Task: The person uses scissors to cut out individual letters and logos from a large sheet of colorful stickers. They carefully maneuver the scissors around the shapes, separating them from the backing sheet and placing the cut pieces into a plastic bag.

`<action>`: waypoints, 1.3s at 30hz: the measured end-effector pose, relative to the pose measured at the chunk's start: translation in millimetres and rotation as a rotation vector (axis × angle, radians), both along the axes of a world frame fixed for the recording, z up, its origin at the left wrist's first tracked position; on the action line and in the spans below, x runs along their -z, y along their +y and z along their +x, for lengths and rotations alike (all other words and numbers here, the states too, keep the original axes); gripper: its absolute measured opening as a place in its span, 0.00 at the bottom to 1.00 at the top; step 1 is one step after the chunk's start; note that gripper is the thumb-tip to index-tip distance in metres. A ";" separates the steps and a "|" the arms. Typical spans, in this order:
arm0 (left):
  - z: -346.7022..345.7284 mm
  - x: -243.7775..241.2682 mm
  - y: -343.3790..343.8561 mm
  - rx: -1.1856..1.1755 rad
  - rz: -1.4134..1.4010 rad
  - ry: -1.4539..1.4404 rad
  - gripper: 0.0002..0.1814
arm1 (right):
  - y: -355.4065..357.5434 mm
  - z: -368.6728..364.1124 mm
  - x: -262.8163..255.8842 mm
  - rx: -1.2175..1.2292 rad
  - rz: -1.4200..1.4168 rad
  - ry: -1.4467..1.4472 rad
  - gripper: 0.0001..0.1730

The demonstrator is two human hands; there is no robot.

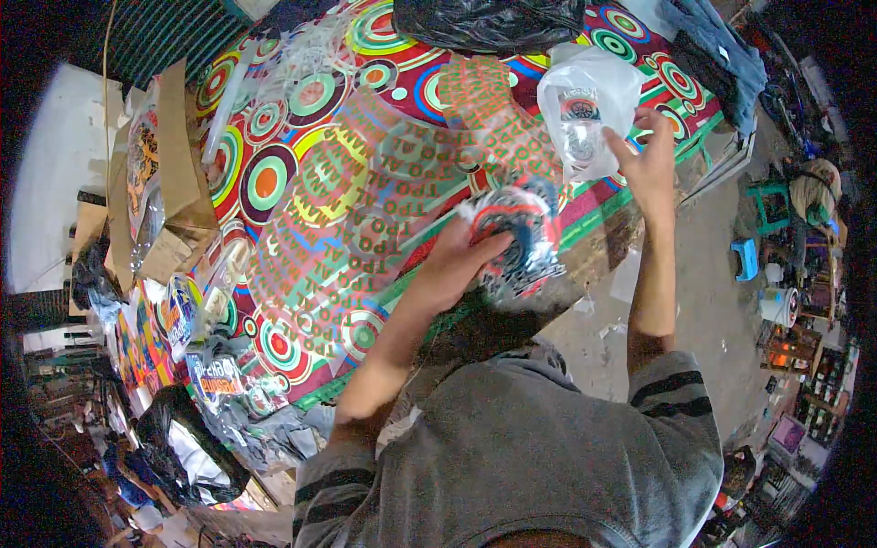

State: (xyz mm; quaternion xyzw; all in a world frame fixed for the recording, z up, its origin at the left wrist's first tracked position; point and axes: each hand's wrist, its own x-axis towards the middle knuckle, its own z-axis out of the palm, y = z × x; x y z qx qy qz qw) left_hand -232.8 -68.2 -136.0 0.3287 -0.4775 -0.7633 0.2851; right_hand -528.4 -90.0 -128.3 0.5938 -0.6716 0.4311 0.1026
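Note:
My left hand (455, 264) grips a bundle of printed plastic pieces (517, 240) in red, black and white, thumb across the top. Motion blurs the bundle, so its separate pieces cannot be told apart. At the right, my right hand (649, 161) has its thumb and fingers spread, the thumb tip over a white translucent plastic bag (555, 75). On that bag lies a clear printed piece (582, 130) with a dark wheel-like design and a red band. Clear sheets with rows of orange-green lettering (404, 185) fan out across the table beside both hands.
A patterned cloth with circles (267, 185) covers the table. Black plastic (486, 24) lies at the far edge, crumpled clear film (308, 58) beside it. An opened cardboard box (181, 185) stands left. Dark clothing (719, 68) hangs over the right corner. Stools (743, 260) stand on the floor.

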 end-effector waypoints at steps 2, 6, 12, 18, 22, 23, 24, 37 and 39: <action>-28.1 -16.5 -11.4 0.019 -0.008 0.067 0.18 | -6.1 -5.9 6.8 0.030 0.018 0.078 0.22; -81.9 -18.4 -39.8 0.083 0.015 0.163 0.20 | -11.2 -20.4 19.7 0.045 0.243 -0.228 0.17; -163.1 57.1 -87.9 -0.127 -0.389 -0.120 0.18 | -0.7 -28.9 7.3 -0.045 0.133 -0.363 0.09; -195.9 62.3 -125.6 -0.265 -0.174 0.092 0.16 | 15.4 -28.3 5.9 -0.080 0.195 -0.285 0.10; -207.5 47.2 -134.0 -0.208 0.247 0.371 0.17 | 20.9 -9.0 9.1 -0.102 0.186 -0.260 0.11; -216.4 50.1 -133.3 -0.220 0.217 0.390 0.16 | 20.6 -7.7 14.0 -0.100 0.169 -0.257 0.12; -227.3 57.8 -133.1 -0.240 0.184 0.410 0.15 | 19.1 -4.4 17.3 -0.094 0.154 -0.311 0.11; -246.1 49.2 -125.4 -0.123 0.228 0.414 0.14 | 20.0 -10.1 42.2 -0.044 0.164 -0.464 0.11; -218.4 44.0 -106.9 -0.025 0.167 0.355 0.15 | 27.6 -17.8 43.8 -0.079 0.207 -0.497 0.12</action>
